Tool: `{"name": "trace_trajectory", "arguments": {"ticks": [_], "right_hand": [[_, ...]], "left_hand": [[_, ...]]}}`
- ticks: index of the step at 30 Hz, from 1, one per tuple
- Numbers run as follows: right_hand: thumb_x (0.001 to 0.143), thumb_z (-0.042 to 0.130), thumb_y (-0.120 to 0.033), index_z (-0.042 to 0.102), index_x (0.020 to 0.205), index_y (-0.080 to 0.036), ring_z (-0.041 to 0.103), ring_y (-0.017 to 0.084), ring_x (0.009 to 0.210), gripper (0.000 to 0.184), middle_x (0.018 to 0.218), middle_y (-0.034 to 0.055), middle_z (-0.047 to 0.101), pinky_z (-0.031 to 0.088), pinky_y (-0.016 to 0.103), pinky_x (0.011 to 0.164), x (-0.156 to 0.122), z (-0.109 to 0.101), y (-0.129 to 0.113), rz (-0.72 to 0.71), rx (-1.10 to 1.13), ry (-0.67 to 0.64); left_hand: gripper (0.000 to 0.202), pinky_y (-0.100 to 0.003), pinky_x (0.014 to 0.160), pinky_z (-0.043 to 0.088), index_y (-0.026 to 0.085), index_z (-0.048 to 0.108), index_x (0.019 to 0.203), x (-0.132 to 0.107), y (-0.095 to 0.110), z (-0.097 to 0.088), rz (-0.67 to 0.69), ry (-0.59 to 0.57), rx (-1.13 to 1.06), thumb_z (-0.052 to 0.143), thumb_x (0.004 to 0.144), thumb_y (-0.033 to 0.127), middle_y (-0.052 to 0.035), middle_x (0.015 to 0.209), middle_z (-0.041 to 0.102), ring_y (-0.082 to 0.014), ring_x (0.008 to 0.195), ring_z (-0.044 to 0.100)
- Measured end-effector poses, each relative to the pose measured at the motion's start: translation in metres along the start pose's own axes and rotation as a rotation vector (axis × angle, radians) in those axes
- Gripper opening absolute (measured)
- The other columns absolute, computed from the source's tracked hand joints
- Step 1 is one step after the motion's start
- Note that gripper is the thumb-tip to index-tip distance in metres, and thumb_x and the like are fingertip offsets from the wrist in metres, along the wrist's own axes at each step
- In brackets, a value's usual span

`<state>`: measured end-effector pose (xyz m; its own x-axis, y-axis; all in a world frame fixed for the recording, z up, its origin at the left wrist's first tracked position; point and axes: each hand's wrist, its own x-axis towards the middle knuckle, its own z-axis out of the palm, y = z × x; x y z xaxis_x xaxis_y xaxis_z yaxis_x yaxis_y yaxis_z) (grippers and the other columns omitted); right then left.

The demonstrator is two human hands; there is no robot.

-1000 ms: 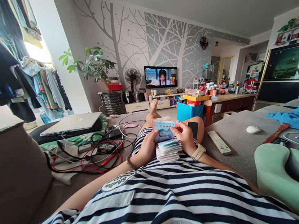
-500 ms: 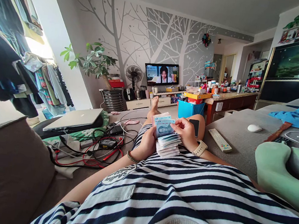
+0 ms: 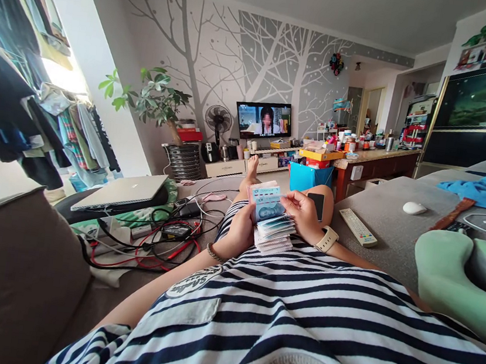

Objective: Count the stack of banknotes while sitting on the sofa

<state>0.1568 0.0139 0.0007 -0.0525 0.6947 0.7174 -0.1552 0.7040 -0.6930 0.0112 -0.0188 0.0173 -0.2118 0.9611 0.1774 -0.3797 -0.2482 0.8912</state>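
Observation:
A folded stack of banknotes point(image 3: 270, 238) rests over my lap, its ends fanned toward me. My left hand point(image 3: 241, 229) is closed around the stack's left side, with the thumb against the notes. Blue notes showing a portrait and the number 10 stand up at the top. My right hand point(image 3: 303, 216) pinches the right edge of the front blue note between thumb and fingers. Behind that hand, a dark-screened phone point(image 3: 315, 206) lies against my leg. The striped shirt point(image 3: 289, 312) I wear fills the view below the hands.
To the left, a closed laptop point(image 3: 120, 192) sits near tangled cables point(image 3: 160, 237). A remote control point(image 3: 358, 227), a white mouse point(image 3: 414, 208) and a green neck pillow point(image 3: 444, 272) lie on the sofa at right. Beyond are a blue box point(image 3: 309, 179), a cluttered table point(image 3: 376, 162) and a television point(image 3: 263, 119).
The front blue note has slid down a little against the one behind it, showing more of the rear note. Both hands stay almost in place.

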Motion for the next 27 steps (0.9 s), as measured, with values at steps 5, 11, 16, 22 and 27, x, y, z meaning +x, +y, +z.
{"name": "trace_trajectory", "arguments": {"ticks": [5,11,16,22,27], "right_hand": [[0.080,0.067,-0.053,0.058,0.075,-0.018,0.050,0.013,0.058,0.037,0.064,-0.0017,0.055,0.039,0.025,0.057,-0.001,0.000,-0.002,0.002,0.008,-0.006],[0.080,0.066,-0.052,0.061,0.081,-0.017,0.048,0.012,0.056,0.035,0.065,-0.0015,0.054,0.036,0.025,0.053,-0.001,-0.001,0.000,0.026,-0.013,-0.009],[0.083,0.062,-0.053,0.060,0.079,-0.017,0.043,0.011,0.053,0.036,0.064,-0.0017,0.051,0.032,0.025,0.050,-0.003,-0.001,0.001,0.038,-0.029,-0.007],[0.085,0.058,-0.057,0.057,0.076,-0.019,0.040,0.012,0.051,0.039,0.057,-0.0034,0.043,0.031,0.024,0.048,-0.005,0.000,-0.003,0.040,-0.038,-0.016],[0.085,0.058,-0.056,0.056,0.075,-0.019,0.041,0.012,0.051,0.039,0.057,-0.0034,0.043,0.031,0.024,0.048,-0.005,0.000,-0.001,0.042,-0.021,-0.016]], "left_hand": [[0.013,-0.031,0.078,0.052,0.020,0.066,0.065,0.001,-0.001,-0.001,0.009,-0.028,-0.012,0.058,0.074,0.015,-0.0018,0.062,0.067,-0.0237,0.088,0.066],[0.012,-0.032,0.079,0.053,0.020,0.067,0.065,0.006,-0.006,-0.004,-0.001,-0.087,-0.039,0.058,0.074,0.018,-0.0028,0.065,0.069,-0.0248,0.090,0.067],[0.011,-0.030,0.077,0.052,0.019,0.066,0.065,0.006,-0.006,-0.007,0.015,-0.017,0.002,0.060,0.073,0.017,-0.0024,0.069,0.070,-0.0238,0.089,0.066],[0.009,-0.029,0.077,0.052,0.017,0.067,0.068,0.005,-0.006,-0.007,0.021,-0.071,-0.036,0.061,0.073,0.021,-0.0029,0.070,0.070,-0.0220,0.085,0.066],[0.007,-0.030,0.078,0.053,0.017,0.066,0.068,0.010,-0.012,-0.010,0.031,-0.120,-0.088,0.063,0.070,0.023,-0.0030,0.068,0.070,-0.0225,0.085,0.067]]}}
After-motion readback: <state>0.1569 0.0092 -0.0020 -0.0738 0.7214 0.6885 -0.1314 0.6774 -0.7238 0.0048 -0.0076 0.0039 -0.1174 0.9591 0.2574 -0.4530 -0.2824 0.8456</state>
